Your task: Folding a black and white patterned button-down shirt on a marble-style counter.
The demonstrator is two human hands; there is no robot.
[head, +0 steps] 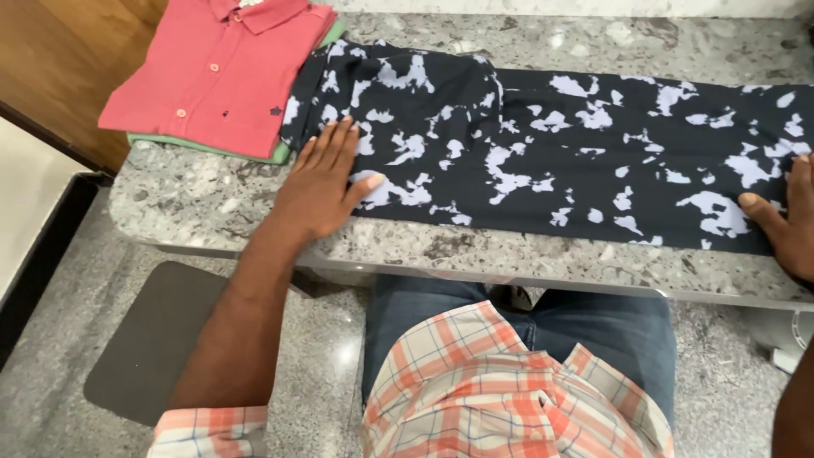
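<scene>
A dark navy garment with pale lilac blotches [543, 153] lies folded lengthwise across a grey speckled stone counter [195, 199]. My left hand [322, 182] rests flat on its left end, fingers spread and palm down. My right hand [788, 216] presses flat on the garment's right end at the frame's edge, partly cut off. Neither hand grips anything.
A folded red polo shirt [216, 72] sits on a folded green garment [280, 154] at the counter's left back, touching the navy garment. A wooden panel [64, 68] stands to the left. A dark mat [153, 339] lies on the stone floor below.
</scene>
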